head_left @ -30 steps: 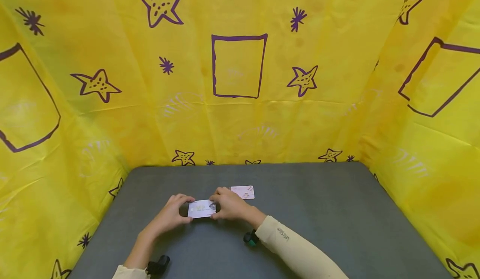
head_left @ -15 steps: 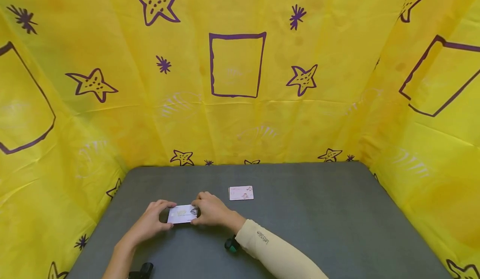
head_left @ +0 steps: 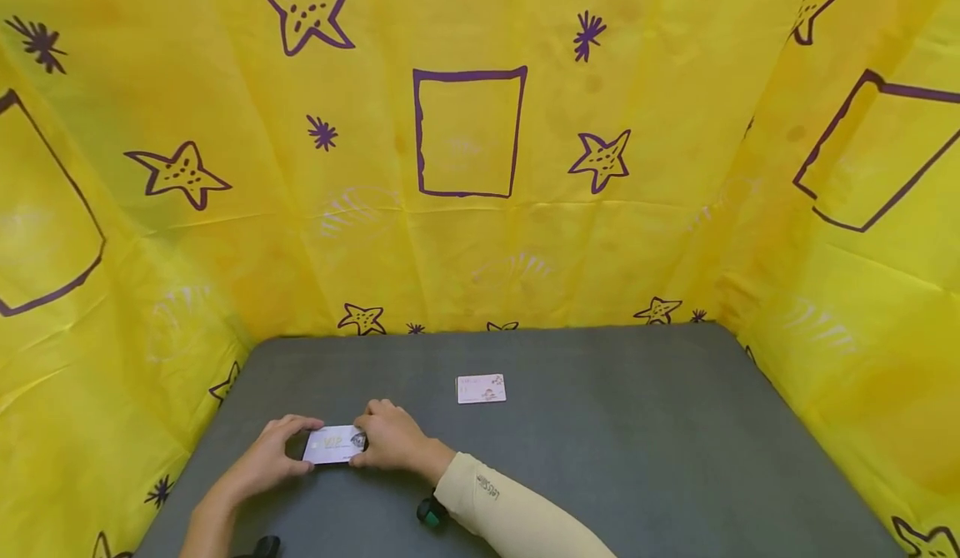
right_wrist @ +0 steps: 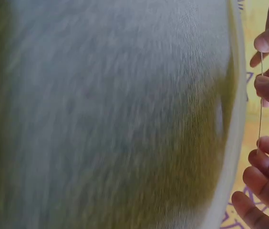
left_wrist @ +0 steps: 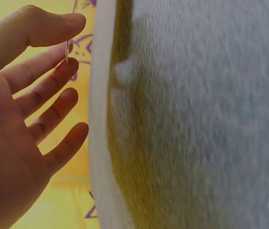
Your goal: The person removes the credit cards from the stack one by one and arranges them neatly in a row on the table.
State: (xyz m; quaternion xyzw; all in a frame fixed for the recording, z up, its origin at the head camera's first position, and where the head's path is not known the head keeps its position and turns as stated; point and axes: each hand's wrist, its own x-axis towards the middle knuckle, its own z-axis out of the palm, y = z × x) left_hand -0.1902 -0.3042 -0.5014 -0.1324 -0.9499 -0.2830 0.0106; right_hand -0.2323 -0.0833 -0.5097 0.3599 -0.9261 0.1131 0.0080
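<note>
Both hands hold a white VIP card [head_left: 334, 444] between them, close over the grey table. My left hand [head_left: 264, 460] pinches its left end between thumb and fingertips. At the other end my right hand [head_left: 396, 441] does likewise, covering part of a dark round picture there. The left wrist view catches the VIP card [left_wrist: 67, 51] as a thin sliver between thumb and fingers, the lower fingers spread apart. Edge-on, the VIP card [right_wrist: 261, 114] is a thin line in the right wrist view, fingertips along it. A pinkish printed card [head_left: 481, 389] lies flat, farther back and to the right.
The grey table [head_left: 600, 441] has a yellow cloth [head_left: 465, 250] with purple star drawings standing around its back and sides. Black wrist-worn devices sit under both wrists, the right one [head_left: 431, 512] showing a green patch.
Both hands have carried the VIP card left and nearer the body, away from the pinkish card, which the right hand partly covered before and which now shows whole.
</note>
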